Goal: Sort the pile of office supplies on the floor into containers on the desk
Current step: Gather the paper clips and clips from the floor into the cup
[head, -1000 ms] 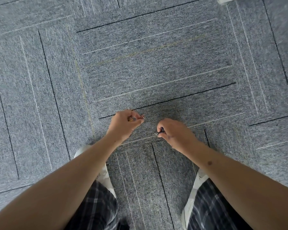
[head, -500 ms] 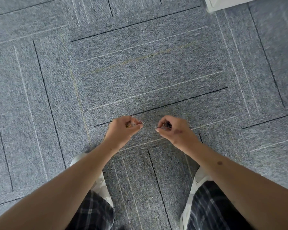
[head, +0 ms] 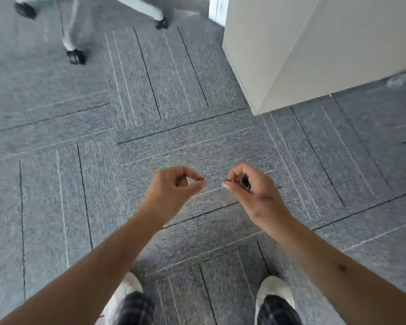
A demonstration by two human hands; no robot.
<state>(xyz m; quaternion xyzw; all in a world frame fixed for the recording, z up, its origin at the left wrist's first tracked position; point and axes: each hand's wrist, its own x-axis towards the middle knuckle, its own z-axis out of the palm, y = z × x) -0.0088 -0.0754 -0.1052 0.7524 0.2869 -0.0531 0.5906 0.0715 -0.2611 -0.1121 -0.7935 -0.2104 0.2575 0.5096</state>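
Above the carpet (head: 56, 207): our left hand (head: 174, 191) pinches a reddish clip (head: 202, 176); our right hand (head: 251, 192) grips a binder clip (head: 245, 182). Since a second ago we have risen; desk panel (head: 291, 55) and chair casters (head: 75, 57) now show. Carrying to the containers is likely next.

1. A single view is given, taken from a camera worn on the person's head.
2. The camera is aimed forward and steeply down onto the grey carpet (head: 80, 118), and the shoes (head: 273, 287) are caught at the bottom edge.
3. The forearms are seen entering from the lower corners, and the left hand (head: 174, 186) and right hand (head: 251, 191) are framed just below the middle.
4. The hands are viewed closely enough that a small red clip (head: 202, 176) and a dark clip (head: 245, 182) are made out in the fingers, though slightly blurred.
5. Along the wide-angle top edge, a chair base (head: 70, 36) and a pale cabinet (head: 291, 55) are taken in.
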